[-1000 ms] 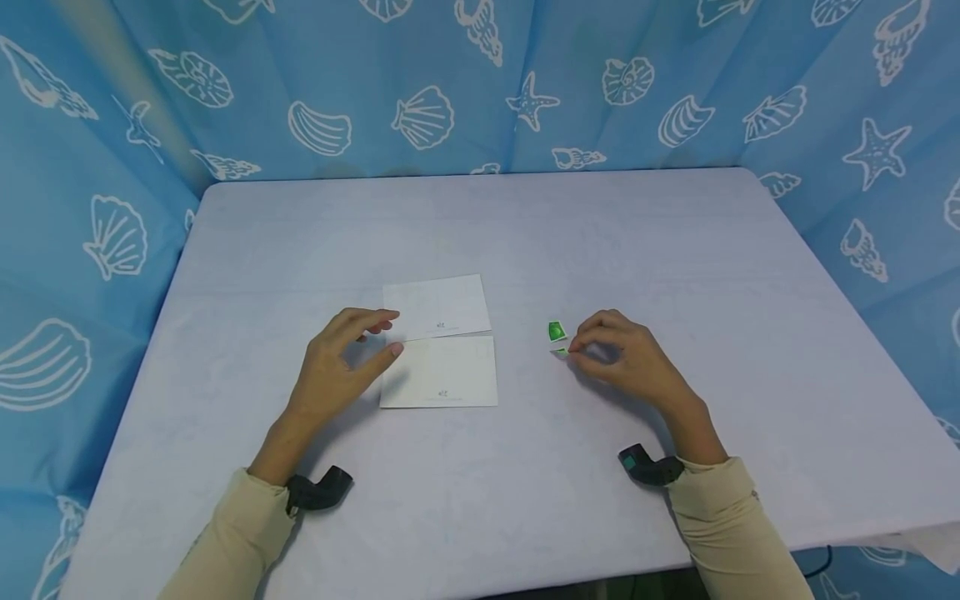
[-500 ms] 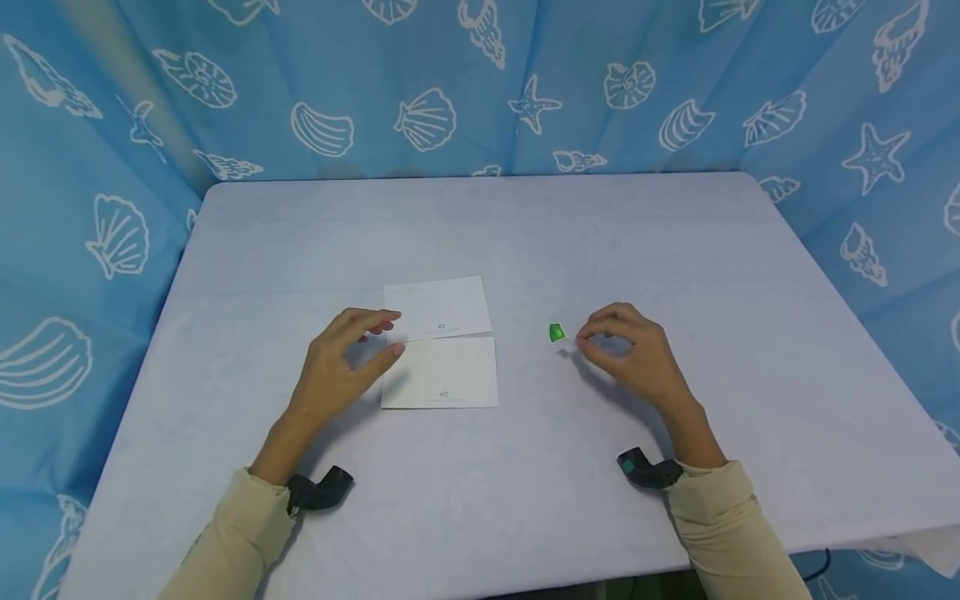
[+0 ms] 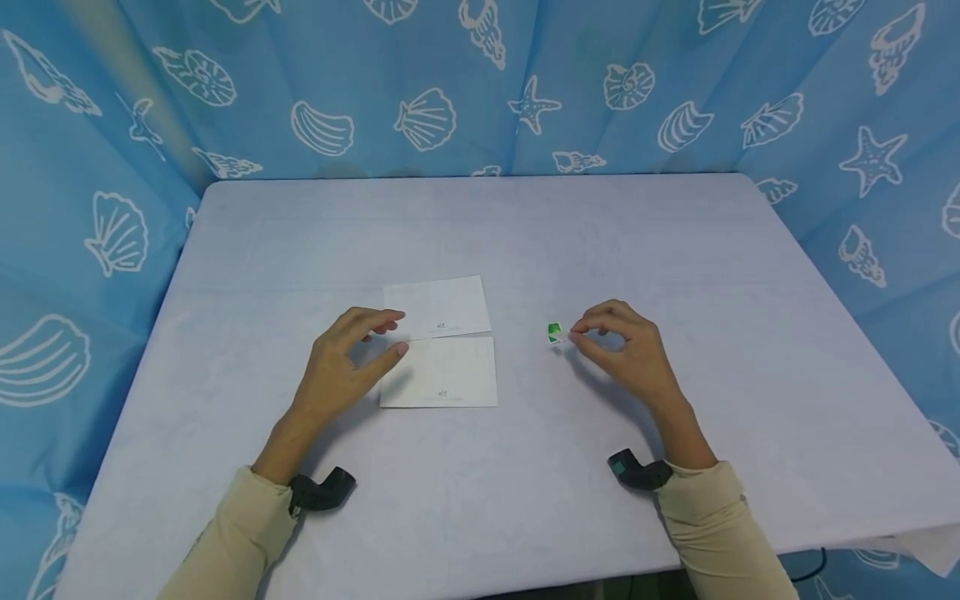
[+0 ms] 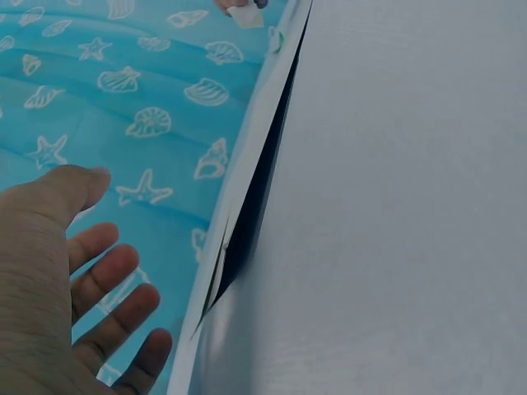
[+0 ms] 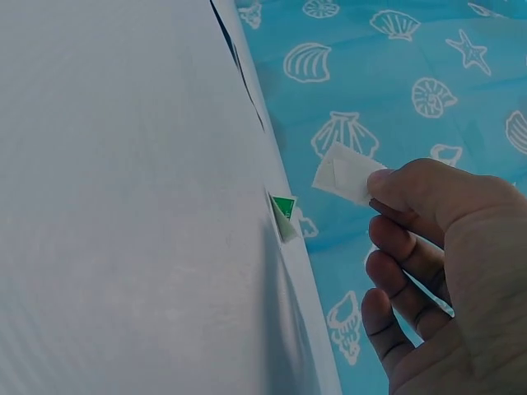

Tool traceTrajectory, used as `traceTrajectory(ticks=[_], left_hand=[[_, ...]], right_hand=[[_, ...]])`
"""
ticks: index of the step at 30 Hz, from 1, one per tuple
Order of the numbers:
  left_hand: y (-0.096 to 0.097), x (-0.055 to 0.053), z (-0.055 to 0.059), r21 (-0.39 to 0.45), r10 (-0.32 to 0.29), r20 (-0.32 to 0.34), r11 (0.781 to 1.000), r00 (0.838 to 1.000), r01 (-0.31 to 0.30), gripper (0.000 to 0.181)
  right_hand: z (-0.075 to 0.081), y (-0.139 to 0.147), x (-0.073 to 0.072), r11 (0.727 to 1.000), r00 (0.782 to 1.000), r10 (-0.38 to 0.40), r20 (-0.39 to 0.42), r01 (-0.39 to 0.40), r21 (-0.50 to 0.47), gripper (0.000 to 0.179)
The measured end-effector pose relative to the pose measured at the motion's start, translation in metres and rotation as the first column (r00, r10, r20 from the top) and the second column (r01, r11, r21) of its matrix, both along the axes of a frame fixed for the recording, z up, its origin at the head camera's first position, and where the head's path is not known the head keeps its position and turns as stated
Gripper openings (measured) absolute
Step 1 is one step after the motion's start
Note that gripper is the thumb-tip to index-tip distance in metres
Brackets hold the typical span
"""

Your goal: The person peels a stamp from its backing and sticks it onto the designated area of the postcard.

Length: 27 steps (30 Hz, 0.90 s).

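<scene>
In the head view, my right hand (image 3: 618,342) pinches a small square paper piece, much like a stamp, between thumb and forefinger. In the right wrist view the held piece (image 5: 339,171) shows its pale, whitish side, with the other fingers curled loosely below. A second small piece, green with a white border (image 3: 553,328), lies on the table just left of the fingertips, partly covered by the held one. My left hand (image 3: 345,358) hovers with fingers spread over the left edges of two white cards, the far card (image 3: 446,304) and the near card (image 3: 450,371).
The cards lie one behind the other, their edges meeting or slightly overlapping, each with tiny print. A white cloth covers the table (image 3: 480,500). Behind and beside it hangs a blue shell-patterned curtain (image 3: 465,83). Each wrist wears a black camera (image 3: 322,490).
My right hand has lifted the small piece off the table, then shifted slightly left, so it now overlaps the green piece in view. The left hand has barely moved.
</scene>
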State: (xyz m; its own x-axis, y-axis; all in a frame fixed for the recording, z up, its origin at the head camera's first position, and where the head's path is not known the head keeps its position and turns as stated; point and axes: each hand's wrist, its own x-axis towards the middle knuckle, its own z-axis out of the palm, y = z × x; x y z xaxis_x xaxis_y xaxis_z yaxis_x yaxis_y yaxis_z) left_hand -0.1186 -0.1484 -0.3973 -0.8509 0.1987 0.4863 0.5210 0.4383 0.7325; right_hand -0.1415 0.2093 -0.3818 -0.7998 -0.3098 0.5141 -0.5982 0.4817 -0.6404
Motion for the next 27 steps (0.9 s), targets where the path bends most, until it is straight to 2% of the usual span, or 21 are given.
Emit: traceTrajectory(ticks=[4,7,26,27], left_hand=[[-0.005,-0.008,-0.016,-0.021,0.005,0.004,1.0,1.0,-0.005,0.038],[-0.007,-0.01,-0.021,-0.033,0.008,0.01,0.999,1.0,-0.008,0.038],[-0.002,-0.013,-0.025,0.004,-0.017,0.026,1.0,1.0,0.017,0.039],[0.0,-0.012,-0.021,0.011,-0.024,0.024,1.0,0.999,0.023,0.039]], right_hand=[[0.001,-0.004,0.001,1.0,1.0,-0.014,0.015,0.014,-0.001,0.013],[0.003,-0.007,0.001,1.0,1.0,-0.016,0.016,0.016,-0.008,0.013],[0.007,-0.02,0.006,0.999,0.995,-0.032,0.091,0.035,-0.033,0.009],[0.007,-0.02,0.006,0.999,0.995,-0.033,0.093,0.036,-0.034,0.009]])
